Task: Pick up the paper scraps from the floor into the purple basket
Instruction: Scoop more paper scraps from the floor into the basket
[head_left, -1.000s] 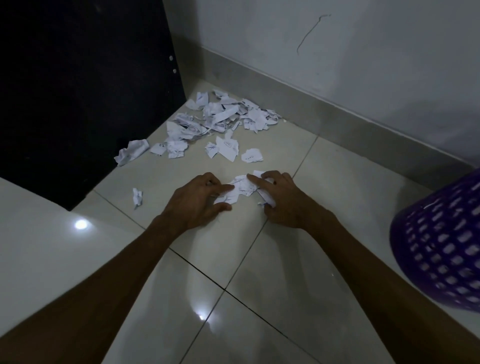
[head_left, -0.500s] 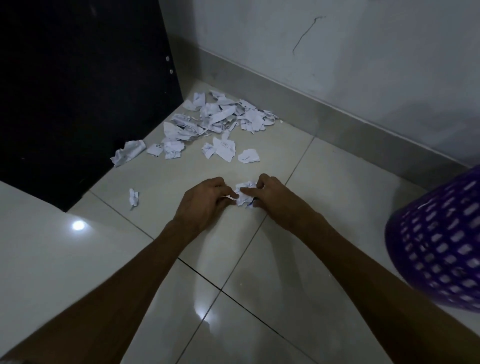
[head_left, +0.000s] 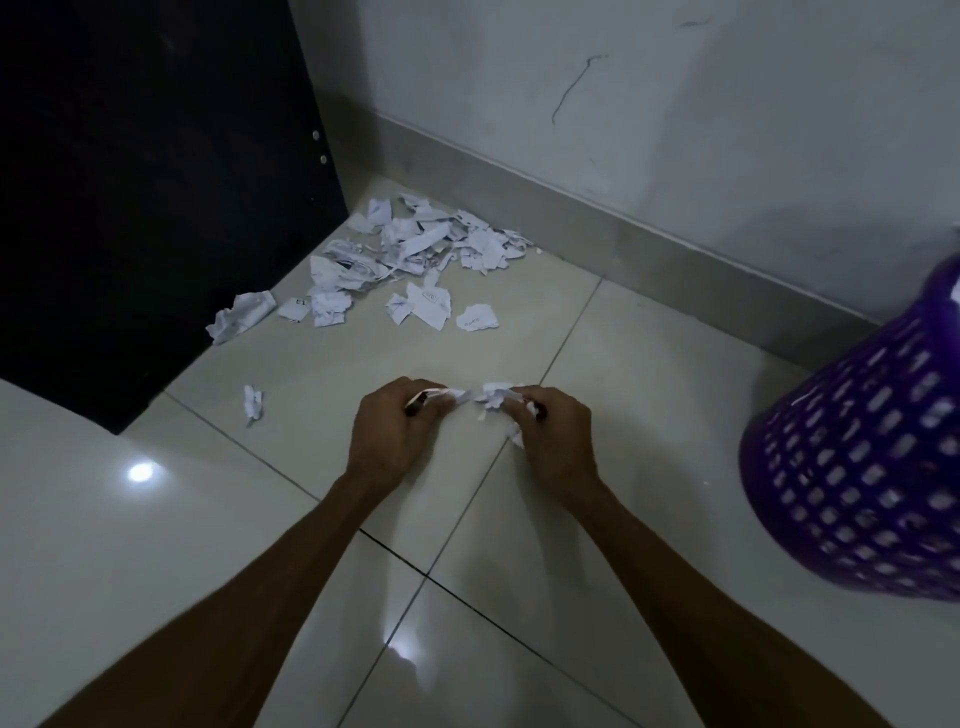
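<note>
My left hand (head_left: 392, 434) grips a small bunch of white paper scraps (head_left: 457, 396) just above the tiled floor. Beside it, my right hand (head_left: 553, 434) holds another crumpled bunch of scraps (head_left: 497, 397); the two bunches are a little apart. A big pile of torn paper scraps (head_left: 415, 249) lies in the far corner by the wall. Loose scraps lie nearer: one crumpled piece (head_left: 241, 322) by the dark panel, a small one (head_left: 253, 402) left of my hands, one (head_left: 477, 317) ahead. The purple basket (head_left: 857, 467) stands at the right edge, tilted in view.
A black panel (head_left: 156, 182) rises at the left, its lower edge meeting the floor. A grey wall with a skirting strip (head_left: 649, 228) runs along the back. The glossy cream tiles (head_left: 597, 338) reflect a light spot at the left.
My hands swept the scraps on the floor together, closed round them and have lifted slightly, now pulled a little apart, each with its own bunch. The view has shifted slightly.
</note>
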